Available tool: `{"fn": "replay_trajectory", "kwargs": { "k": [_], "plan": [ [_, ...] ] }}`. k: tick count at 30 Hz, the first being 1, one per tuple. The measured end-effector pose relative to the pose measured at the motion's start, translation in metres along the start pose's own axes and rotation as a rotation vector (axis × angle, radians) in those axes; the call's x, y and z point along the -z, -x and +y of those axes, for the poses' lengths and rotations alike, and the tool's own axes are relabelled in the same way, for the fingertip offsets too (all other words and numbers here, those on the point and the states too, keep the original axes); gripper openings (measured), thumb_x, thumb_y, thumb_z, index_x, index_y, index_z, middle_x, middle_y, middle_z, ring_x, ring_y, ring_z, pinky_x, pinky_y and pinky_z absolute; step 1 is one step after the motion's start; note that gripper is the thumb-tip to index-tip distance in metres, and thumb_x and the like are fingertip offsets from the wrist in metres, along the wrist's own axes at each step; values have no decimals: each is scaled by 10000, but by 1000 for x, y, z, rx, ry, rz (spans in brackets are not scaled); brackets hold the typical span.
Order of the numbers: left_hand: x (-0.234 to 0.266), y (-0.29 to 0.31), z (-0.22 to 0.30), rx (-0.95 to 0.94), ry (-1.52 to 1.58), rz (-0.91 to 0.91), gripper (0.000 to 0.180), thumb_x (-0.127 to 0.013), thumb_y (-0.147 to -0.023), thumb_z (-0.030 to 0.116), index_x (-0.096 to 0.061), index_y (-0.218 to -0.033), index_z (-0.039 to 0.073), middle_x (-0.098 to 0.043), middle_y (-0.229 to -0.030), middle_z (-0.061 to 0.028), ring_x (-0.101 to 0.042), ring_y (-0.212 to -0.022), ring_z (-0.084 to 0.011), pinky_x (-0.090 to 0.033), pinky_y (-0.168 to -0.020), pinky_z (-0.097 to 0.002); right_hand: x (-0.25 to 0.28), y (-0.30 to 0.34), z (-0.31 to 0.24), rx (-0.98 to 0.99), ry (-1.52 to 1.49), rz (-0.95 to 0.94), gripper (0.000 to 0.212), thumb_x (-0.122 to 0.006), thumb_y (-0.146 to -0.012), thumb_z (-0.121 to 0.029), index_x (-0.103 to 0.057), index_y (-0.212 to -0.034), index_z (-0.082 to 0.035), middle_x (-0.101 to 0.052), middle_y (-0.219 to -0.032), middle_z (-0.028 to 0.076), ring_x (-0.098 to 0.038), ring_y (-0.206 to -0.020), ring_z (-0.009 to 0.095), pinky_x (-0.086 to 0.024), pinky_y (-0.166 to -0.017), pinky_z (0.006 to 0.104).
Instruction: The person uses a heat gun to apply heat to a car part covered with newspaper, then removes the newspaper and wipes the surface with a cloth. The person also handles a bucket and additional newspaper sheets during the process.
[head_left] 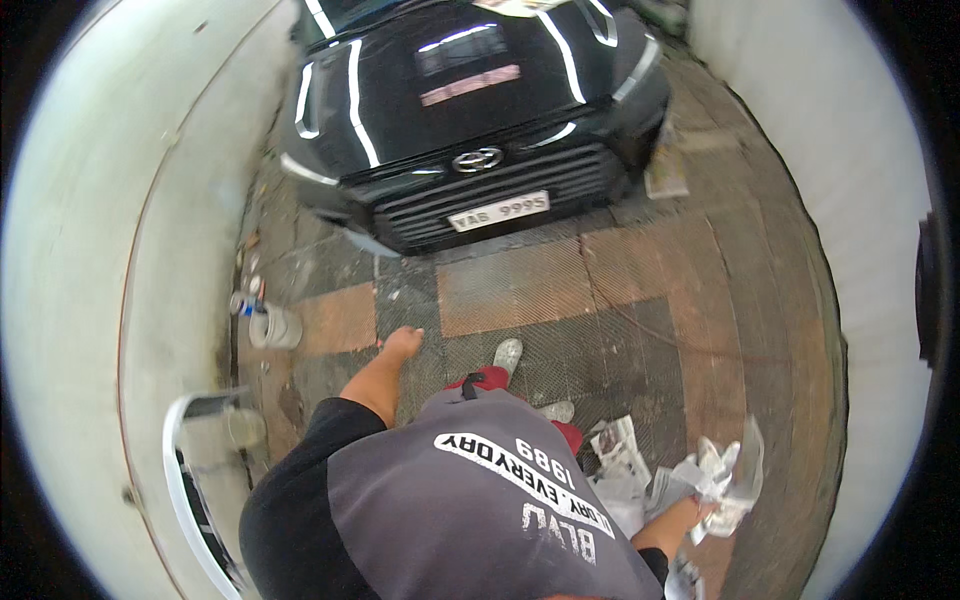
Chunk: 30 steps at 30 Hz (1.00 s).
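Note:
My right hand [706,508], low on the right, is closed around a bunch of crumpled newspaper [716,470]. Clear plastic-like sheeting [750,465] hangs along the outer side of that bunch. More loose newspaper [622,450] shows between my body and this hand; whether it is joined to the bunch I cannot tell. My left hand [403,343] is held out in front of me over the floor, its fingers curled in, and no object shows in it. Ahead is the front of a black car [470,120], apart from both hands.
A white bucket [276,328] stands by the left wall with a blue-and-white can [243,304] beside it. Behind my left arm is a white-framed chair-like object [180,440]. A thin hose or cable [680,346] crosses the tiled floor. Pale walls [80,250] flank the space.

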<state>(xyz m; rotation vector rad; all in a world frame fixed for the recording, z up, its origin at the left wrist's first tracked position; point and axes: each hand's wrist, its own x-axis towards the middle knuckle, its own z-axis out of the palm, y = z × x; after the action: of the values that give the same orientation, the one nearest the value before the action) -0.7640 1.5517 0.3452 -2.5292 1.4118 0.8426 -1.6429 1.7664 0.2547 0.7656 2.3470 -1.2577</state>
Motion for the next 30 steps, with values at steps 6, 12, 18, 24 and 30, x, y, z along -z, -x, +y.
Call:
{"fn": "replay_trajectory", "kwargs": {
  "k": [6, 12, 18, 24, 30],
  "plan": [
    [-62, 88, -95, 167, 208, -144, 599, -474, -1067, 500, -730, -1293, 7, -669, -1396, -240, -592, -1359, -407, -447, -1141, -501, -3, -40, -9, -185, -85, 72, 537, -578, -1025, -632, -711, -1240, -158, -737, -1225, 85, -742, -931, 316, -623, -787, 395],
    [-157, 130, -170, -53, 36, -337, 639, -450, -1072, 547, -726, -1300, 17, -661, -1409, -237, -595, -1348, -412, -458, -1126, -499, -127, 116, 103, 461, 749, -843, 769, -759, -917, -489, -535, -1426, 42, -675, -1237, 244, -676, -749, 296, -519, -508, 447],
    [-176, 119, -193, -19, 467, -317, 639, -478, -1076, 560, -676, -1377, 32, -659, -1419, -221, -601, -1341, -405, -467, -1128, -486, -183, 370, 151, 1151, 1074, -1255, 538, -779, -952, -319, -626, -1311, 52, -681, -914, 147, -663, -690, 256, -550, -636, 404],
    [-143, 50, -269, 200, 860, -120, 569, -532, -1061, 504, -679, -1379, 55, -664, -1420, -189, -599, -1352, -371, -467, -1136, -462, -271, 481, 187, 1419, 1162, -1300, 614, -802, -935, -348, -606, -1357, 52, -740, -1011, 180, -698, -766, 240, -581, -710, 387],
    [-126, 33, -386, 655, 1160, 56, 523, -588, -1053, 457, -676, -1387, 64, -695, -1386, -185, -633, -1327, -350, -468, -1137, -457, -276, 623, 224, 1213, 1454, -1184, 580, -804, -928, -358, -629, -1322, 31, -708, -835, 136, -658, -636, 211, -555, -593, 379]
  ]
}}
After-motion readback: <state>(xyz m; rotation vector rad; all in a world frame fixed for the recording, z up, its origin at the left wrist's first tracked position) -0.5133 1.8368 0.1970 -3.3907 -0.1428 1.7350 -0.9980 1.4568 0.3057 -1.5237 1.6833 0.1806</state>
